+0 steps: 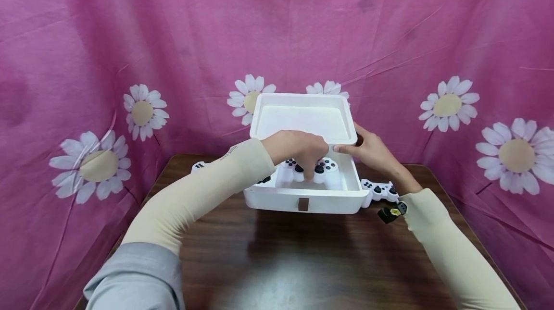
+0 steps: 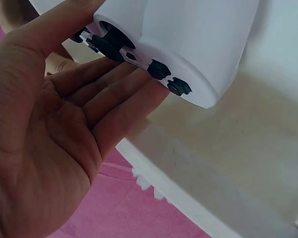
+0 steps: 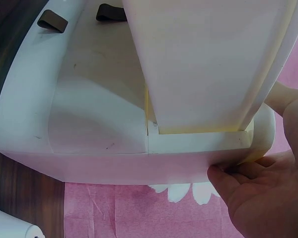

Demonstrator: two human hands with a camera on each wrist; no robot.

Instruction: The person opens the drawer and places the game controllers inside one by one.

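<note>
A white box (image 1: 277, 203) stands on the table with its lid (image 1: 303, 120) raised at the back. My left hand (image 1: 298, 149) reaches down into it and holds a white game controller (image 1: 332, 181) with black sticks and buttons. In the left wrist view, the thumb lies on one side of that controller (image 2: 188, 44) and the fingers on the other. My right hand (image 1: 368, 150) grips the back right corner of the box, thumb at the rim. From the right wrist camera, that hand (image 3: 268, 188) is at the hinge end, with some fingertips hidden behind the lid (image 3: 203, 64).
Another white controller (image 1: 381, 191) lies on the brown table (image 1: 303, 257), right of the box. Part of a further controller (image 1: 199, 166) shows at the left, behind my forearm. A brown tab (image 1: 303, 204) is on the box front. Pink flowered cloth (image 1: 195, 36) hangs behind.
</note>
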